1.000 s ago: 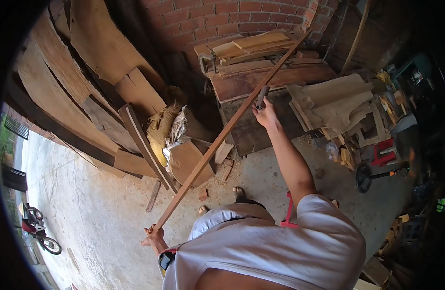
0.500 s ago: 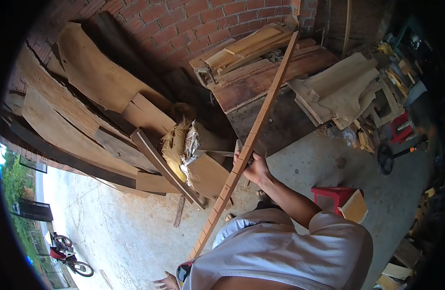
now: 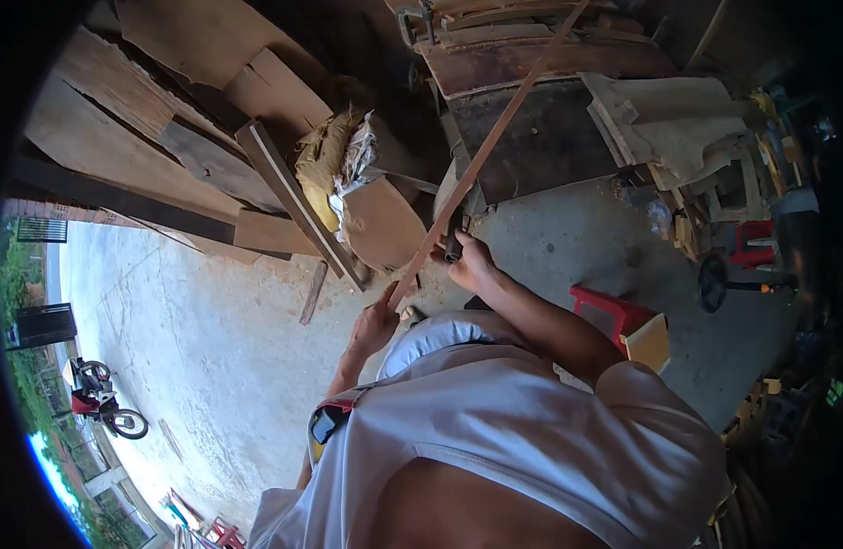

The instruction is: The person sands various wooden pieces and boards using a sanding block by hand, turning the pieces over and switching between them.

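Note:
A long, thin wooden strip [image 3: 495, 137] runs slantwise from the top of the view down to my body, its narrow plain edge towards me. Closed around its lower end is my left hand [image 3: 376, 322]. Higher up, my right hand [image 3: 472, 263] grips the strip from the right side. A short dark tube-like piece [image 3: 454, 240] also shows at the right hand's fingers, and I cannot tell what it is.
Ahead stands a dark-topped workbench [image 3: 540, 146] with boards and a clamp [image 3: 428, 20]. Large wooden sheets [image 3: 138, 137] lean at left, near a yellowish sack [image 3: 321, 165]. A red stool [image 3: 609, 309] stands at right, a motorbike [image 3: 106, 403] far left.
My left hand has come up from the bottom edge and taken hold of the strip's lower end. The strip has turned, its notched face now out of sight. The view has tilted downward.

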{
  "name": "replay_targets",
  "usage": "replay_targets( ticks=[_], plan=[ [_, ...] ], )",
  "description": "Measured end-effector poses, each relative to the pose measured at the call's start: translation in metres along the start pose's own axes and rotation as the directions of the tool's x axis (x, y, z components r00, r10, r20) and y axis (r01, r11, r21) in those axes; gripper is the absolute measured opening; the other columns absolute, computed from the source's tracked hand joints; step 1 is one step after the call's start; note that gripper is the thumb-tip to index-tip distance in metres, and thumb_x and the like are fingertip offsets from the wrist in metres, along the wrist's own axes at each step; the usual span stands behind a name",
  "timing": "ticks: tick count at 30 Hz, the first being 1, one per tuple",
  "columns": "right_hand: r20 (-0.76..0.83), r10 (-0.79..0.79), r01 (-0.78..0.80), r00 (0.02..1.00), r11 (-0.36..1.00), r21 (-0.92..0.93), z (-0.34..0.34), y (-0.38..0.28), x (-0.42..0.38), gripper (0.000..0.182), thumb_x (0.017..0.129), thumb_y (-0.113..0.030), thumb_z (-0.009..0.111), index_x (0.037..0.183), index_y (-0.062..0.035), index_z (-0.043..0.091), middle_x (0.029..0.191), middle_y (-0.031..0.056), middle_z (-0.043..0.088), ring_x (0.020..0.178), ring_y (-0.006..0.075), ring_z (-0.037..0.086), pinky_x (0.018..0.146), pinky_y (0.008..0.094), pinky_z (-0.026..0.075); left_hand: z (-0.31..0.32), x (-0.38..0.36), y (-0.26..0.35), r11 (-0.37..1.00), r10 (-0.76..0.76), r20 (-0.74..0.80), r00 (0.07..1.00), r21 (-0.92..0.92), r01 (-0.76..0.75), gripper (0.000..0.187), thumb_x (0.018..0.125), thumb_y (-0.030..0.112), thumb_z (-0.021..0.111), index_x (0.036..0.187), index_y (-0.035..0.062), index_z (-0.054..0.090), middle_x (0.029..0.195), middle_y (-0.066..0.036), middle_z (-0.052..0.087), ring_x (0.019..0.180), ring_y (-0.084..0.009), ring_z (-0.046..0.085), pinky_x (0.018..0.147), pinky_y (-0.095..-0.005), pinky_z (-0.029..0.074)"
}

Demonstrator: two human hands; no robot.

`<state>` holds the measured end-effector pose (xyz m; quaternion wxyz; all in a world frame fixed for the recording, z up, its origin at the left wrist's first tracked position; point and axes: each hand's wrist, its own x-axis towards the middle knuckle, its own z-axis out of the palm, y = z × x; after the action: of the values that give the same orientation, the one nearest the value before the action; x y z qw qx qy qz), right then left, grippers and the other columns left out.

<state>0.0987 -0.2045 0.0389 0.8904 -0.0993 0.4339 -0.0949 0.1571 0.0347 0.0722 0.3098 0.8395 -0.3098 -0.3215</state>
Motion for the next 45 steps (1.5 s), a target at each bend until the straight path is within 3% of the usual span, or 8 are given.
replay_targets(
  ticks=[3,4,8,18,24,32,40,45],
  plan=[
    [0.008,-0.548,0.458,0.836,0.691,-0.559,-0.041,-0.038,0.02,0.031,0.101,-0.031,0.052,0.121,-0.007,0.048,0.113,0.0101,0.052,0.108,0.0255,0.055,0.093,0.0458,0.047,-0.01,-0.019,-0.031,0.989,-0.108,0.096,0.99,-0.094,0.117,0.063,0.082,0.005,0.056,0.144,0.0104,0.044,0.1,-0.028,0.066,0.093,-0.0431,0.066,0.079,-0.0443,0.052],
    [0.212,-0.787,0.485,0.579,0.123,-0.866,-0.038,-0.056,0.019,0.037,0.101,-0.033,0.051,0.125,-0.0044,0.047,0.115,0.0135,0.052,0.108,0.0297,0.053,0.093,0.0431,0.043,-0.012,-0.026,-0.045,0.991,-0.114,0.09,0.989,-0.052,0.119,0.061,0.083,0.008,0.06,0.142,0.0113,0.046,0.102,-0.027,0.066,0.096,-0.0428,0.066,0.08,-0.0436,0.052],
    [0.661,-0.727,0.505,0.186,-0.506,-0.699,-0.007,-0.097,0.002,0.034,0.097,-0.021,0.059,0.124,-0.0025,0.052,0.104,0.0198,0.053,0.099,0.0394,0.052,0.088,0.0478,0.042,-0.017,-0.048,-0.062,0.983,-0.181,0.042,0.983,-0.015,0.182,0.056,0.085,0.018,0.067,0.139,0.0132,0.05,0.103,-0.025,0.067,0.098,-0.0417,0.066,0.081,-0.0442,0.053],
    [0.968,0.189,0.734,0.165,-0.679,0.007,0.02,0.038,-0.039,0.04,0.084,-0.013,0.07,0.121,-0.0046,0.061,0.106,0.0146,0.053,0.099,0.0322,0.055,0.088,0.0427,0.048,-0.022,-0.054,-0.062,0.984,-0.176,-0.017,0.984,0.025,0.176,0.051,0.088,0.025,0.068,0.136,0.0156,0.054,0.103,-0.021,0.069,0.096,-0.039,0.067,0.081,-0.0434,0.054],
    [0.83,-0.499,0.451,0.25,-0.699,-0.556,0.028,-0.117,0.031,0.033,0.088,-0.007,0.065,0.12,-0.0031,0.06,0.098,0.0154,0.05,0.09,0.034,0.052,0.079,0.0429,0.044,-0.029,-0.065,-0.063,0.942,-0.336,0.066,0.94,0.044,0.334,0.053,0.088,0.026,0.068,0.138,0.0161,0.053,0.103,-0.021,0.07,0.097,-0.0394,0.067,0.082,-0.0434,0.053],
    [0.95,-0.032,0.642,0.311,-0.729,-0.235,0.016,-0.022,-0.013,0.036,0.084,-0.006,0.068,0.119,-0.0016,0.058,0.107,0.0132,0.05,0.104,0.0333,0.051,0.091,0.0426,0.048,-0.015,-0.098,-0.114,0.945,-0.312,0.03,0.95,-0.089,0.314,0.052,0.086,0.02,0.07,0.136,0.0128,0.056,0.071,-0.011,0.067,0.059,-0.0181,0.066,0.058,-0.0329,0.053],
    [0.823,-0.55,0.352,0.145,-0.748,-0.562,0.034,-0.17,0.065,0.028,0.087,-0.005,0.064,0.115,-0.0002,0.061,0.104,0.0124,0.052,0.094,0.0344,0.049,0.083,0.0449,0.041,-0.017,-0.174,-0.183,0.878,-0.472,0.002,0.882,-0.085,0.47,0.053,0.079,0.021,0.074,0.13,0.011,0.061,0.088,-0.013,0.072,0.081,-0.0222,0.071,0.073,-0.035,0.055],
    [0.945,-0.22,0.592,0.241,-0.739,-0.323,0.02,-0.063,0.022,0.027,0.085,-0.006,0.066,0.111,-0.0013,0.06,0.105,0.0106,0.05,0.1,0.032,0.05,0.086,0.0429,0.045,-0.009,-0.179,-0.18,0.866,-0.5,-0.014,0.866,0.005,0.5,0.051,0.079,0.02,0.075,0.128,0.0125,0.063,0.091,-0.015,0.072,0.083,-0.0222,0.071,0.076,-0.0349,0.054]
  ],
)
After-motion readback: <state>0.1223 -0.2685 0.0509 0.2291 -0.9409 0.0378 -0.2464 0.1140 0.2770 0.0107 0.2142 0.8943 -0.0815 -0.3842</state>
